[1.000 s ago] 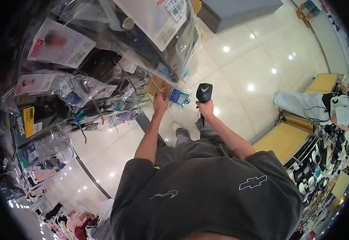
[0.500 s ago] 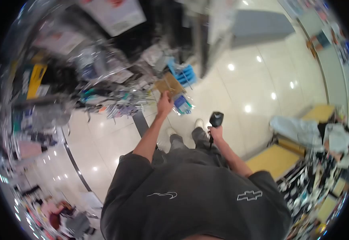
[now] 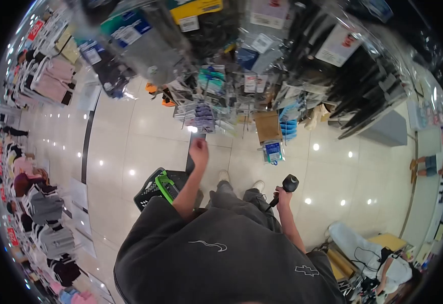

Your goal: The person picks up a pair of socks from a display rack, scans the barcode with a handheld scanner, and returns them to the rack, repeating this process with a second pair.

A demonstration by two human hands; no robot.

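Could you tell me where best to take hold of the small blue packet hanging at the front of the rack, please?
Probably by its lower half, from the aisle side. The blue packet hangs free below the brown card, with open floor beneath, while its top looks hooked among crowded goods. The left hand is empty and raised nearby; the right hand holds the scanner.

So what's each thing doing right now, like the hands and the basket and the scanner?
Left hand: raised, closed, holds nothing visible.
Right hand: gripping the scanner.
Scanner: upright, head up.
Basket: on the floor, handle folded down.
Blue packet: hanging from the rack.
Cardboard: hanging among the packets.
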